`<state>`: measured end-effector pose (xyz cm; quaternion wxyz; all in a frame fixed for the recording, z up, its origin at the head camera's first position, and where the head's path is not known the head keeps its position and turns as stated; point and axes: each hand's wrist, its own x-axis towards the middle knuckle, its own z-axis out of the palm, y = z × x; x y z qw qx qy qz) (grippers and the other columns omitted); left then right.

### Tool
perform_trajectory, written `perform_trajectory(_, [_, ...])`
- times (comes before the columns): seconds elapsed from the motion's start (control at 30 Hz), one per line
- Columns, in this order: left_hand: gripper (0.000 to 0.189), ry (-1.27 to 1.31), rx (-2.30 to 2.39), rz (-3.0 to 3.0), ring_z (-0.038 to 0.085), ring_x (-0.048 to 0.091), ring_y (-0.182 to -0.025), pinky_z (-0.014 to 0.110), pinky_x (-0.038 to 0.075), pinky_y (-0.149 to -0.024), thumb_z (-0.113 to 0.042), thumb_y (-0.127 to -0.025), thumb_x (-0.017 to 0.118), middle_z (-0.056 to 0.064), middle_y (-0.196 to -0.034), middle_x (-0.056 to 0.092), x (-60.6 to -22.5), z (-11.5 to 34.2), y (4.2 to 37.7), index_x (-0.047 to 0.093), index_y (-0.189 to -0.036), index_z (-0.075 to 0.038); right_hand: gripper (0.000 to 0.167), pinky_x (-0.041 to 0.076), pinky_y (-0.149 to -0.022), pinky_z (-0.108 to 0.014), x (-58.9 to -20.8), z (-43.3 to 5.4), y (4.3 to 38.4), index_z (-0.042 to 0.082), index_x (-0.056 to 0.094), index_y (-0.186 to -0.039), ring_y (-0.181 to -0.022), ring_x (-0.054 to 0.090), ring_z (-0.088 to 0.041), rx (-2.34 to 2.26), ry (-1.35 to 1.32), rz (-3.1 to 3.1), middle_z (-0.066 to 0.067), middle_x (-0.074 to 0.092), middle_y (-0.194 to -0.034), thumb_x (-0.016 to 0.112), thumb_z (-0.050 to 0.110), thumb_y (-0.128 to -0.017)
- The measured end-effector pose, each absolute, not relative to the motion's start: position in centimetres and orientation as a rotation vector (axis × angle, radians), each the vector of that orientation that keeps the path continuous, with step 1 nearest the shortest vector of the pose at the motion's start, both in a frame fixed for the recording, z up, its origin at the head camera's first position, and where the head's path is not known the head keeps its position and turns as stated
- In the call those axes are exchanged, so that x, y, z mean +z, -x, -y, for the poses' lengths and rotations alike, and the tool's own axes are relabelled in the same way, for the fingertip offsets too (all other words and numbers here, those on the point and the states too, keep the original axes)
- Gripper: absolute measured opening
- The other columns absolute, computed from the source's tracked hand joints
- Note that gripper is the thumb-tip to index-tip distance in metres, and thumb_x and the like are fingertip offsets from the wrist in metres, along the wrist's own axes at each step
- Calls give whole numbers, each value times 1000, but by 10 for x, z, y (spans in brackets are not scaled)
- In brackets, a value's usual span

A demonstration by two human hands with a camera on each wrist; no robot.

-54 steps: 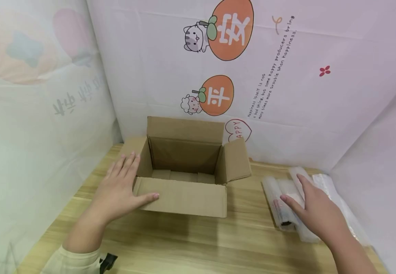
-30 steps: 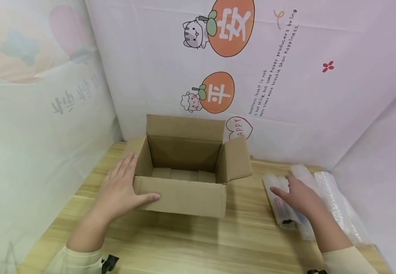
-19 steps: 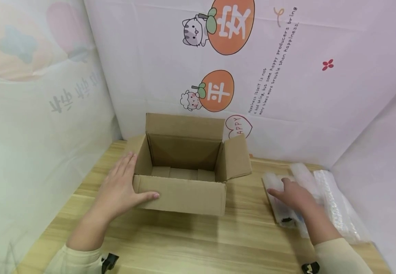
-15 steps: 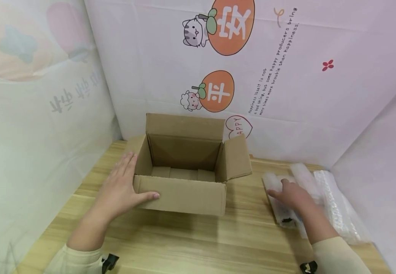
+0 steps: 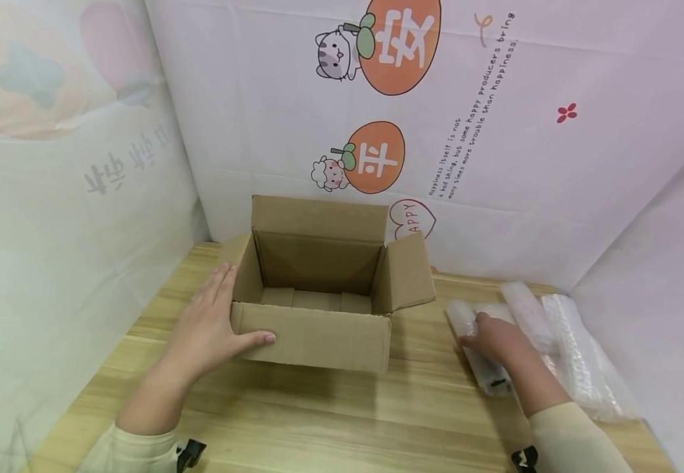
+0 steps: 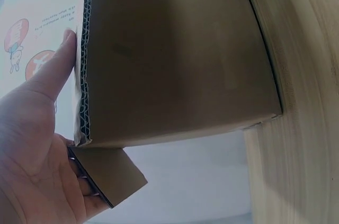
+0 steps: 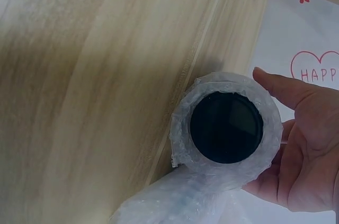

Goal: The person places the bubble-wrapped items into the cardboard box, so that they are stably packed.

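An open cardboard box (image 5: 318,338) stands at the middle of the table with its flaps spread. My left hand (image 5: 200,328) rests at its front-left corner, thumb lying over the front flap and fingers straight along the left flap (image 6: 108,173). On the right, my right hand (image 5: 504,345) grips a bubble-wrapped cylinder (image 5: 486,371), thumb on one side and fingers on the other. The right wrist view shows its round black end (image 7: 226,127) inside the wrap. What lies inside the wrap is otherwise hidden.
More bubble-wrapped rolls (image 5: 581,351) lie right of the right hand, by the right-hand sheet wall. A printed white sheet (image 5: 495,243) hangs close behind the box. Wooden tabletop (image 5: 330,420) shows in front of the box.
My right hand has come down from above the rolls and moved left onto the leftmost one. That wrapped cylinder has shifted slightly left, away from the others. The left hand has settled on the box corner.
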<state>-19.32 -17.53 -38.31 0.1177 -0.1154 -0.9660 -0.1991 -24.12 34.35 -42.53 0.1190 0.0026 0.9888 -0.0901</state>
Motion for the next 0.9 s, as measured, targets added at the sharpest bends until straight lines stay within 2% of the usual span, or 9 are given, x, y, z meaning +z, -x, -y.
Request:
perform_trajectory(0.3, [135,334,-584,2817,35,10,-152,63,21,-117,-88,-63,61,11,-166,7,-384,175,192,1,-159,-14,81,48,-90,-63,-421,-343,238,-16,36,-140,-112,54,-56,-285,-2,-2897,-40,51,-129,63,43,-91])
perform_trajectory(0.5, [135,332,-597,2815,35,11,-152,63,21,-117,-87,-63,62,11,-166,7,-384,174,192,1,-159,-14,77,52,-79,-57,-417,-352,238,-13,42,-135,-99,62,-48,-324,-20,-2918,-35,59,-120,63,46,-91])
perform_trajectory(0.7, [135,328,-608,2816,36,11,-151,64,21,-116,-86,-63,63,12,-165,7,-385,175,192,1,-159,-14,81,49,-86,-63,-402,-354,239,-11,43,-137,-111,54,-56,-324,0,-2954,-36,53,-130,62,52,-90])
perform_trajectory(0.9, [135,326,-608,2819,36,11,-151,63,21,-117,-86,-63,63,12,-166,6,-384,175,191,0,-159,-14,82,49,-84,-62,-376,-353,240,-10,40,-140,-113,53,-55,-334,28,-2953,-35,53,-132,58,55,-92])
